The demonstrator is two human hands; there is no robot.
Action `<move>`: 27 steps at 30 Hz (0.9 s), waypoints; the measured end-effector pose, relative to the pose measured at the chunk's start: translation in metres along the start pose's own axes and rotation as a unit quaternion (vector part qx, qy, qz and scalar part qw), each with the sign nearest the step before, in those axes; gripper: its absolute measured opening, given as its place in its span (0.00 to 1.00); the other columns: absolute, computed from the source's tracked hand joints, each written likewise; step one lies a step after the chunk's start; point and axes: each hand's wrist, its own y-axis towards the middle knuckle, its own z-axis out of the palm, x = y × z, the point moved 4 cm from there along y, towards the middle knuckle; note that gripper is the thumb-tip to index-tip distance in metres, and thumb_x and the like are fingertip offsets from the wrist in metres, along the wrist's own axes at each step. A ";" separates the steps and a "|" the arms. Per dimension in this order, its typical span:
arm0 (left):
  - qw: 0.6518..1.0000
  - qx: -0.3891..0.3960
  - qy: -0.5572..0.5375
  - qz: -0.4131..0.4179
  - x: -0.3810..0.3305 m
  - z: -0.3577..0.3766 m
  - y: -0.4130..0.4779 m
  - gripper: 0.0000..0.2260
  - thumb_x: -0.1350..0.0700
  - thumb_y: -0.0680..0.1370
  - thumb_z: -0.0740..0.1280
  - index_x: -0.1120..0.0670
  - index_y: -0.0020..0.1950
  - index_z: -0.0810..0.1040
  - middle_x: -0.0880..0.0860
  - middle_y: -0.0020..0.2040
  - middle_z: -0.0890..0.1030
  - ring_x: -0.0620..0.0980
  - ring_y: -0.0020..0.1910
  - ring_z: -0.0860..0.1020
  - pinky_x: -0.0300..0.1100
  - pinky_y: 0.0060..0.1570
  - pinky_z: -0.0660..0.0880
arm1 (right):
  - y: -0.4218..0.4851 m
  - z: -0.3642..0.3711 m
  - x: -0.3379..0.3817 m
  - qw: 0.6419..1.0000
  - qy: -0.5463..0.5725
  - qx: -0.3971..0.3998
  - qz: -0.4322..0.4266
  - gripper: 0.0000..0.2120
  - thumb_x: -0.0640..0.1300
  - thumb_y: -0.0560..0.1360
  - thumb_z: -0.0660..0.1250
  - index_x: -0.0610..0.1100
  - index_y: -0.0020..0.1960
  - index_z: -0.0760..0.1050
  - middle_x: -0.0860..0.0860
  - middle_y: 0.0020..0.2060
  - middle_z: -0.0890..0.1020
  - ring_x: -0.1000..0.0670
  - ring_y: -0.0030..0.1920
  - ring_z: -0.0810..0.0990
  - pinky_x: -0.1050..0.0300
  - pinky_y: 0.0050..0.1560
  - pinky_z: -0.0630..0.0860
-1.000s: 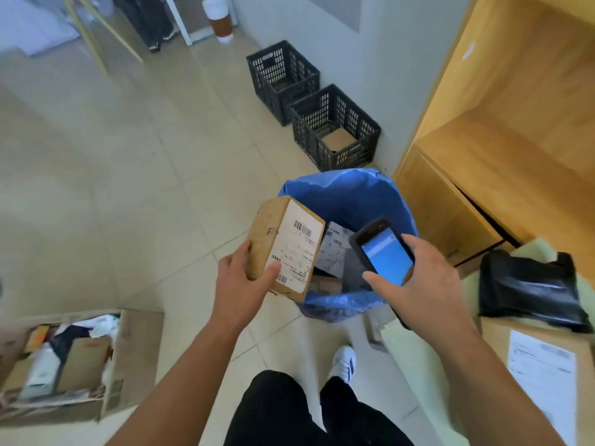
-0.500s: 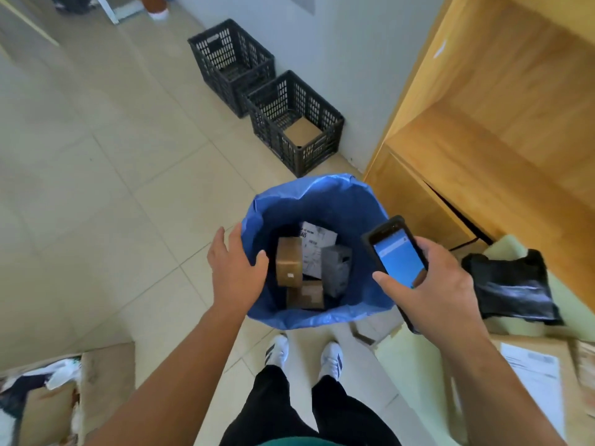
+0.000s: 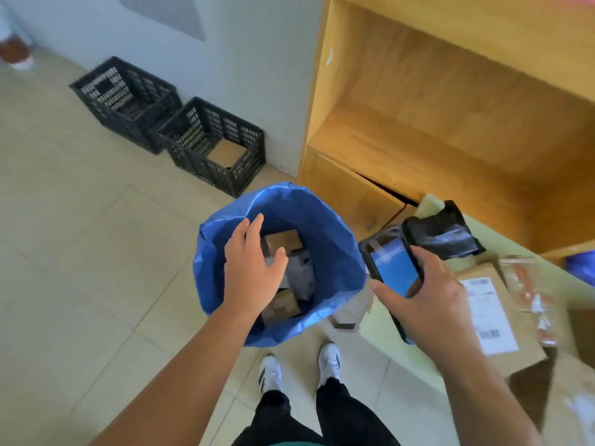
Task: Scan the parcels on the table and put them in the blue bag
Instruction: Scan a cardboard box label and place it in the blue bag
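Hovering empty, fingers (image 3: 257, 224) spread, over the blue bag (image 3: 336, 263) holding boxed parcels (image 3: 283, 241), the left hand (image 3: 254, 272) could snag its floppy rim and collapse it, while the right hand (image 3: 431, 300) grips the handheld scanner (image 3: 392, 268) beside a labelled cardboard parcel (image 3: 512, 304) on the table (image 3: 508, 244).
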 end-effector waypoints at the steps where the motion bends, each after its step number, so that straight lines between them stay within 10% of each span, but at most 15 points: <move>1: 1.000 0.012 -0.002 0.013 -0.010 0.007 -0.001 0.33 0.47 0.79 0.69 0.46 0.81 0.59 0.53 0.81 0.62 0.54 0.80 0.59 0.58 0.75 0.63 | -0.008 -0.005 -0.010 1.000 -0.004 -0.005 0.020 0.41 0.69 0.65 0.72 0.55 0.72 0.65 0.54 0.56 0.78 0.51 0.51 0.78 0.51 0.48 0.77; 27: 0.895 0.284 0.052 0.339 -0.301 0.341 -0.334 0.31 0.47 0.78 0.71 0.46 0.79 0.64 0.48 0.74 0.70 0.52 0.72 0.68 0.52 0.69 0.71 | -0.289 -0.207 -0.423 0.911 0.107 -0.228 0.327 0.40 0.66 0.66 0.72 0.53 0.73 0.65 0.58 0.58 0.74 0.53 0.55 0.76 0.57 0.53 0.73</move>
